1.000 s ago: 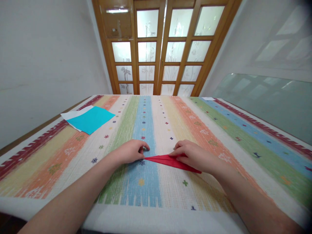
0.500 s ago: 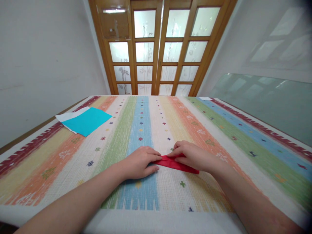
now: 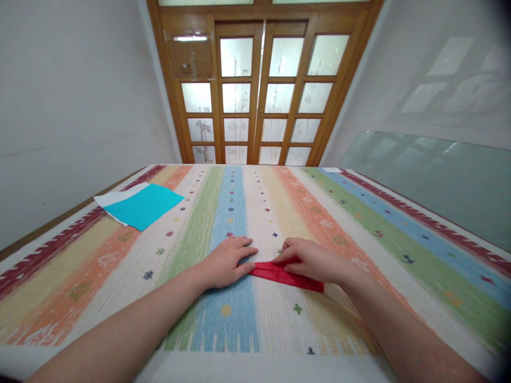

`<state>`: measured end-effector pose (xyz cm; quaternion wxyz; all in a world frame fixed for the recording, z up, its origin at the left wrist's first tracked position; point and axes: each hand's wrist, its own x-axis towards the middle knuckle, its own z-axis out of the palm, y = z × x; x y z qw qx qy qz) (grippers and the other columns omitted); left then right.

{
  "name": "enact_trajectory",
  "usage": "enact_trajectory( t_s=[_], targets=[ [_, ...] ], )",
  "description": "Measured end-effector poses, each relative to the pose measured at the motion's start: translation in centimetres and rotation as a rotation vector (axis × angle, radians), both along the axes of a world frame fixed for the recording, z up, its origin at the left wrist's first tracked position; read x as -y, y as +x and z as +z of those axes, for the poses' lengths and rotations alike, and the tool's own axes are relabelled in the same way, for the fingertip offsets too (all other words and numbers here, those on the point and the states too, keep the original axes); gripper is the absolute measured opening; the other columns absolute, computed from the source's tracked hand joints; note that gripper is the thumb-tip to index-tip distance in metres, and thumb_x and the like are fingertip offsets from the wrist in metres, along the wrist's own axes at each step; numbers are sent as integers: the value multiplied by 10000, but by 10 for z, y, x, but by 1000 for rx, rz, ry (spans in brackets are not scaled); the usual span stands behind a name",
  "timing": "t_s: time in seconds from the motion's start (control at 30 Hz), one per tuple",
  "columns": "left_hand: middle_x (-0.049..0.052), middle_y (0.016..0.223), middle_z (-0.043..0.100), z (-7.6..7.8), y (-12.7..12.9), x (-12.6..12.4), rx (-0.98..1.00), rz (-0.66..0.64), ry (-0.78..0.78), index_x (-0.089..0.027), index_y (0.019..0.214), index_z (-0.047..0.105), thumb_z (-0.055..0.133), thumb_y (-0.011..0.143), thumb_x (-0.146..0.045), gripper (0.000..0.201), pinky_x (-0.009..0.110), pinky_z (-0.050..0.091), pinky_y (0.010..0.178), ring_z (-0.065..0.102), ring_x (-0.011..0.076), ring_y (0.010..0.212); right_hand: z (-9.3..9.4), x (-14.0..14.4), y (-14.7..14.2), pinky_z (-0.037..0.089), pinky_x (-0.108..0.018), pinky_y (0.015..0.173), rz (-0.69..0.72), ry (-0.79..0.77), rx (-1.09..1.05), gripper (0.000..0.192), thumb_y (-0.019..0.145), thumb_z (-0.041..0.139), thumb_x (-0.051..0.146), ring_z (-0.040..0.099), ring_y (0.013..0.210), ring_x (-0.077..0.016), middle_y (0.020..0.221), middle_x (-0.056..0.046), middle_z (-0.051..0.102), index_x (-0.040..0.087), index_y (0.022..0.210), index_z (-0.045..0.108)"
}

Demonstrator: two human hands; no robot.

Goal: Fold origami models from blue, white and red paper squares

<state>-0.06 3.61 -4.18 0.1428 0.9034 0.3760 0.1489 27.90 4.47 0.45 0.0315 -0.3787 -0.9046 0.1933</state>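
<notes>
A narrow piece of folded red paper (image 3: 293, 277) lies on the striped tablecloth in front of me, one pointed end toward the left and a wider end toward the right. My left hand (image 3: 229, 261) rests on the cloth with its fingers stretched out; its thumb tip touches the paper's left point. Over the upper edge of the paper, my right hand (image 3: 309, 259) has its fingers bent and closed on the red sheet. Part of the paper's top edge is hidden behind those fingers.
To the far left lies a turquoise sheet (image 3: 146, 206) over a white one (image 3: 115, 198). The tablecloth (image 3: 191, 234) covers the table. Beyond it stand wooden glass-paned doors (image 3: 257, 90), with a pale glass panel (image 3: 431, 175) at the right and a small white item (image 3: 332, 170) at the far edge.
My left hand's fingers have lifted off the red paper and spread, leaving the thumb at its point. The right hand stays on the paper. The camera view has tilted slightly upward.
</notes>
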Motion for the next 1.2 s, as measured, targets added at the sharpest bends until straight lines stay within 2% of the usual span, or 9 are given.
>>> enact_trajectory(
  t_s=[0.37, 0.63, 0.87, 1.03, 1.2],
  targets=[
    [124, 1544, 452, 3, 1, -6, -12, -13, -26, -270, 1398, 563, 513, 992, -456, 449, 549, 232, 1191, 384, 273, 1443, 4, -4, -1, 473, -290, 865, -20, -59, -11, 350, 846, 641, 140, 646, 952, -205, 1013, -45, 729, 336, 1094, 791],
    [116, 1549, 447, -1, -1, -11, -9, -15, -22, -276, 1400, 565, 501, 990, -487, 466, 535, 255, 1182, 389, 279, 1438, 3, -6, -1, 470, -273, 866, -18, -55, -6, 387, 813, 643, 115, 652, 965, -198, 1029, -43, 741, 318, 1109, 788],
    [118, 1497, 512, -3, -2, -13, -17, -7, 37, -222, 1355, 613, 443, 1021, -416, 422, 450, 317, 1164, 451, 264, 1389, 2, -12, -2, 481, -277, 828, 32, -137, -17, 378, 797, 624, 111, 666, 888, -209, 997, -51, 768, 276, 1088, 801],
    [92, 1549, 456, -3, -13, -15, -87, -36, 35, -247, 1440, 534, 389, 1041, -436, 465, 428, 275, 1190, 400, 253, 1431, -5, -5, 5, 485, -329, 866, 38, -32, -43, 313, 903, 602, 213, 652, 951, -235, 1068, -82, 734, 299, 1146, 780],
    [92, 1613, 347, -4, -52, -22, -192, 25, 43, -266, 1525, 415, 349, 1044, -491, 535, 446, 206, 1214, 316, 266, 1483, -28, 15, 18, 482, -405, 932, 25, 163, -100, 348, 1025, 472, 299, 620, 1059, -249, 1177, -99, 677, 368, 1285, 692]
  ],
)
